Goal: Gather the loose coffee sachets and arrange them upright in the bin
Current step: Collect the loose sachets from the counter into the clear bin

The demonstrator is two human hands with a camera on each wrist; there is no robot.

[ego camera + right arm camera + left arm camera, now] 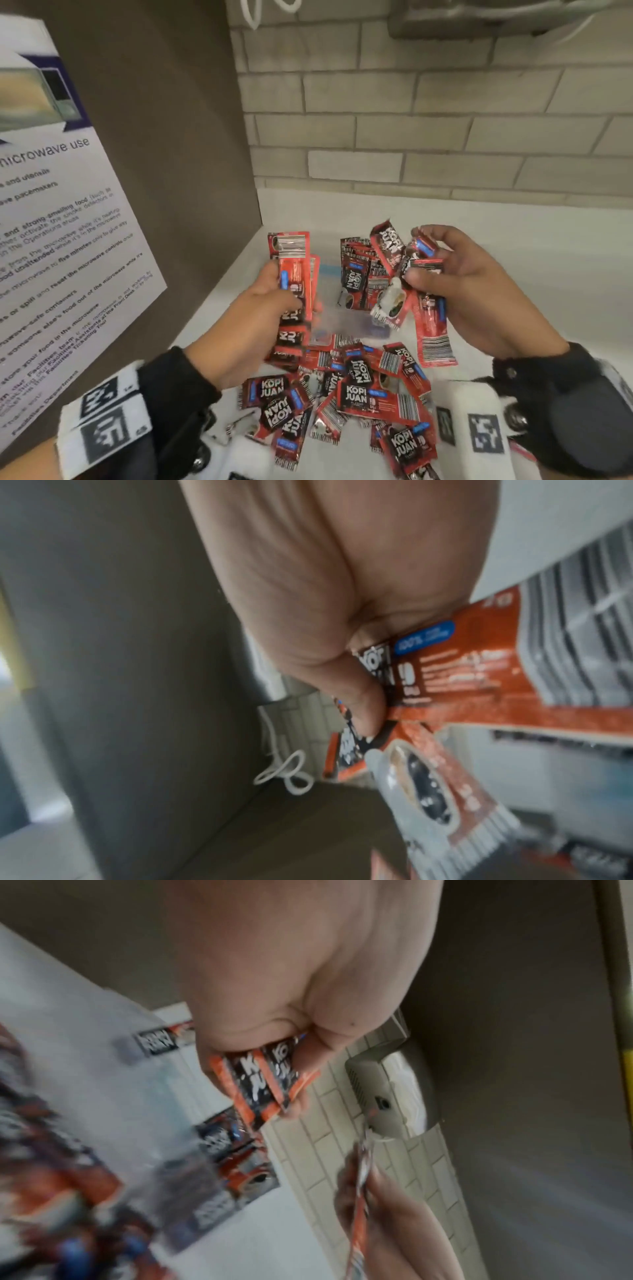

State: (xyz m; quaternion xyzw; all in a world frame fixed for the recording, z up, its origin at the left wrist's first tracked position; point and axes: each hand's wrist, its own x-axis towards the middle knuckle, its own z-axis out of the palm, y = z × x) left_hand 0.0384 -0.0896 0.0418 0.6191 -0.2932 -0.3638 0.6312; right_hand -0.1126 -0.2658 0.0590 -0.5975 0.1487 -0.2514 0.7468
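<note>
Red and black coffee sachets (356, 394) lie in a loose heap on the white counter (513, 240). My left hand (263, 308) grips a stack of sachets (294, 270) held upright above the heap; the same stack of sachets (263, 1080) shows between thumb and fingers of my left hand (274, 1001) in the left wrist view. My right hand (455, 284) holds a fanned bunch of sachets (404, 274); my right hand (301, 615) pinches these sachets (462, 669) under its thumb in the right wrist view. A clear bin (342, 318) with sachets standing in it sits between my hands, blurred.
A brown cabinet side (171, 137) with a microwave-use notice (58, 222) stands close on the left. A tiled wall (445, 120) runs along the back of the counter. A white cord (287, 775) hangs by the wall, and a grey fixture (496, 17) is mounted above.
</note>
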